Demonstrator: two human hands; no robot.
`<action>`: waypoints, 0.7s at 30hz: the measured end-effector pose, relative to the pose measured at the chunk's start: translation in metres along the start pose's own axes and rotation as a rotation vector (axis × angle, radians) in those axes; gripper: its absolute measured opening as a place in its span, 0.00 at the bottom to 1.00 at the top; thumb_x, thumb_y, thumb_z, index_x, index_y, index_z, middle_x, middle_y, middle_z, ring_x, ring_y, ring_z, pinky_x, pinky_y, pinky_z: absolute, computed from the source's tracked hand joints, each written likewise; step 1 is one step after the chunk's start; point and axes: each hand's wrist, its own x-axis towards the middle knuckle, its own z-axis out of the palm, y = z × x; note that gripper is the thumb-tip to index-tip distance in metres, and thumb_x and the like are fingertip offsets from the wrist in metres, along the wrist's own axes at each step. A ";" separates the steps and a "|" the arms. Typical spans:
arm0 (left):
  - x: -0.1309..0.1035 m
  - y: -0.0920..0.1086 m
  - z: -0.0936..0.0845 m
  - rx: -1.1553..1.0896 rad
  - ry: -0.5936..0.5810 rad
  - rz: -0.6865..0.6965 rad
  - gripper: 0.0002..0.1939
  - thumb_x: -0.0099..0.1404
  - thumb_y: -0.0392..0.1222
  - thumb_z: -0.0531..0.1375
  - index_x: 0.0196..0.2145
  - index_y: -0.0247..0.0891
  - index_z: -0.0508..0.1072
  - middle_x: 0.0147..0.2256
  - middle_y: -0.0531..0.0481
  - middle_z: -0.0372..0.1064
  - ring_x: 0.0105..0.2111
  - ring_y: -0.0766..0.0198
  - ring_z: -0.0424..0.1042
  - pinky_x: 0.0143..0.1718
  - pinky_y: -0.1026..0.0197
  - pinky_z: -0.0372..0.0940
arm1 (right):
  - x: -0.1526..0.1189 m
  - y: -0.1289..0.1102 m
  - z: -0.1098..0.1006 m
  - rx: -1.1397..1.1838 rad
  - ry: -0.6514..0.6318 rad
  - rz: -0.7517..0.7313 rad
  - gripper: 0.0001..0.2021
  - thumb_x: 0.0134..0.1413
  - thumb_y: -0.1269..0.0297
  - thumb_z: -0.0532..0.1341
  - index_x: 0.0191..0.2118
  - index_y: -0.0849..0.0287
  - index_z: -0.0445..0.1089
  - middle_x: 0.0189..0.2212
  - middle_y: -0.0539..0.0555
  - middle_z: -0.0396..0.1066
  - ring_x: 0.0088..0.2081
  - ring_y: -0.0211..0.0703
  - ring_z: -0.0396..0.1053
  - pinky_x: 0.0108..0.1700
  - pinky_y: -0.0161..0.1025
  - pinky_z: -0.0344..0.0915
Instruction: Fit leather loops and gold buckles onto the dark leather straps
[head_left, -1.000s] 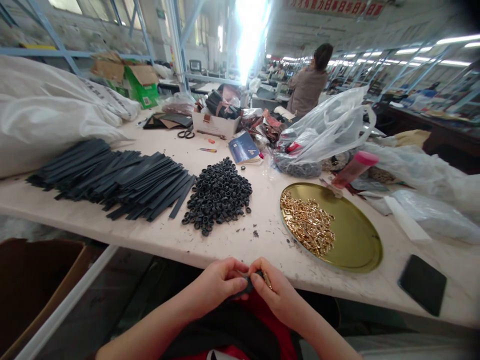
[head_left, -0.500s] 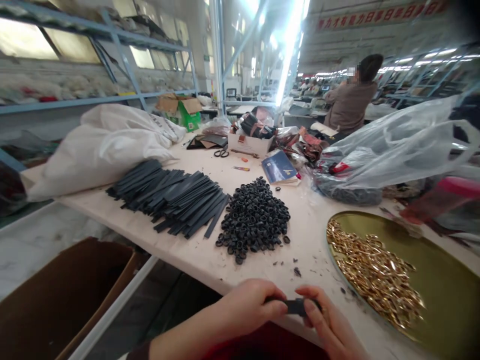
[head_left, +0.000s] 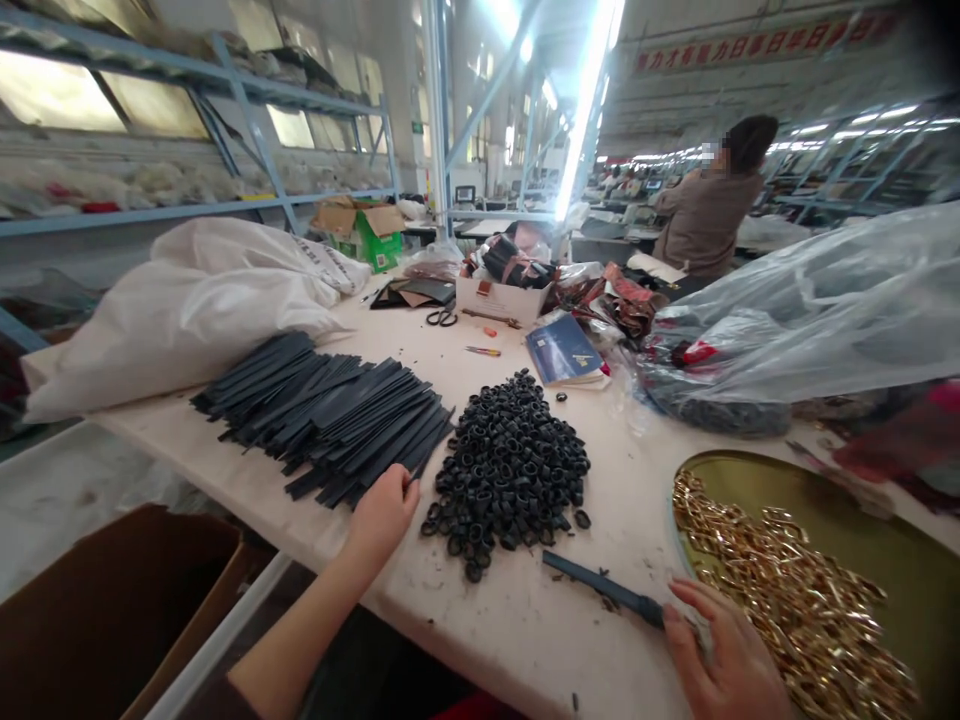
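Observation:
My left hand (head_left: 384, 515) is closed at the near right end of a pile of flat black strips (head_left: 337, 415), pinching the end of one strip. My right hand (head_left: 716, 640) is by the table's near right side, its thumb and fingers closed on one end of a single black strip (head_left: 600, 582). That strip points left over the tabletop, with a thicker band near my fingertips. Between the hands and farther back lies a heap of small black loops (head_left: 514, 465). Gold-coloured metal fittings (head_left: 795, 590) fill part of a round tray (head_left: 750, 468) just right of my right hand.
A white sack (head_left: 195, 300) lies behind the strips. Scissors (head_left: 442, 317), a cutter (head_left: 484, 351), a blue booklet (head_left: 566, 350) and a cluttered white box (head_left: 499, 298) are farther back. A cardboard box (head_left: 150, 600) stands below the left edge. A person (head_left: 712, 210) is beyond the table.
My hands have parted. The left went from the table edge to the strip pile; the right moved right, keeping the strip they both held earlier. The view has shifted slightly.

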 end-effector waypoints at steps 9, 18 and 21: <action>-0.093 0.052 -0.012 -0.715 -0.718 0.179 0.07 0.58 0.43 0.53 0.26 0.38 0.61 0.22 0.56 0.63 0.23 0.68 0.63 0.24 0.67 0.56 | 0.037 -0.087 -0.007 0.941 -0.255 0.451 0.18 0.49 0.48 0.57 0.40 0.56 0.60 0.28 0.50 0.64 0.19 0.32 0.57 0.20 0.32 0.56; -0.092 0.101 0.019 -1.486 -1.061 -0.276 0.09 0.55 0.37 0.52 0.35 0.34 0.61 0.26 0.51 0.68 0.15 0.74 0.63 0.15 0.72 0.56 | 0.079 -0.065 0.029 0.254 -0.395 0.207 0.14 0.55 0.54 0.50 0.32 0.59 0.66 0.25 0.51 0.64 0.29 0.42 0.63 0.31 0.38 0.58; -0.088 0.099 0.020 -1.543 -1.050 -0.340 0.10 0.54 0.36 0.52 0.36 0.34 0.61 0.25 0.52 0.68 0.15 0.74 0.64 0.14 0.73 0.56 | 0.094 -0.052 0.041 -0.005 -0.416 0.114 0.10 0.53 0.59 0.53 0.29 0.58 0.66 0.29 0.53 0.65 0.32 0.44 0.63 0.34 0.39 0.56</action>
